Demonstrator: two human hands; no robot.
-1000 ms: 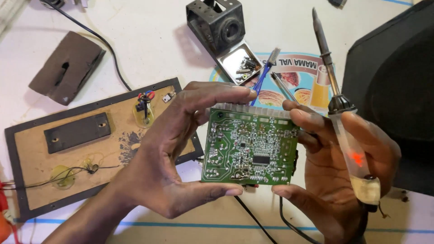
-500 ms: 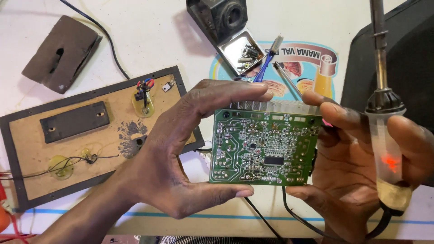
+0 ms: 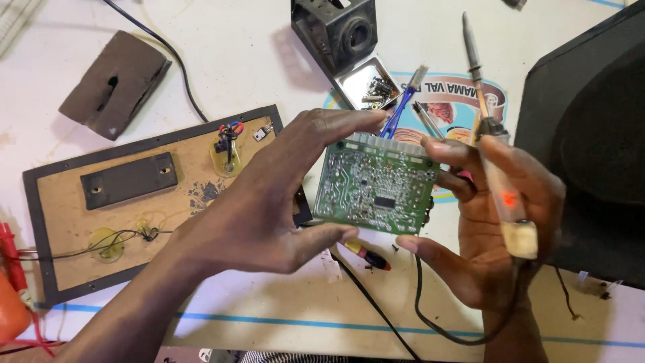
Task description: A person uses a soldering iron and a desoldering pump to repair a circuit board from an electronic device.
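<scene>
2 hands share 1 green circuit board (image 3: 376, 191), held above the white table (image 3: 222, 40) with its solder side up and its long axis running left to right. Left hand (image 3: 259, 208) pinches the board's left end, forefinger on the top edge, thumb under the bottom edge. Right hand (image 3: 497, 215) props the right end with fingertips and thumb while also clasping a soldering iron (image 3: 494, 144). That iron stands just right of the board, tip pointing up and away, so the right hand is nearer it.
</scene>
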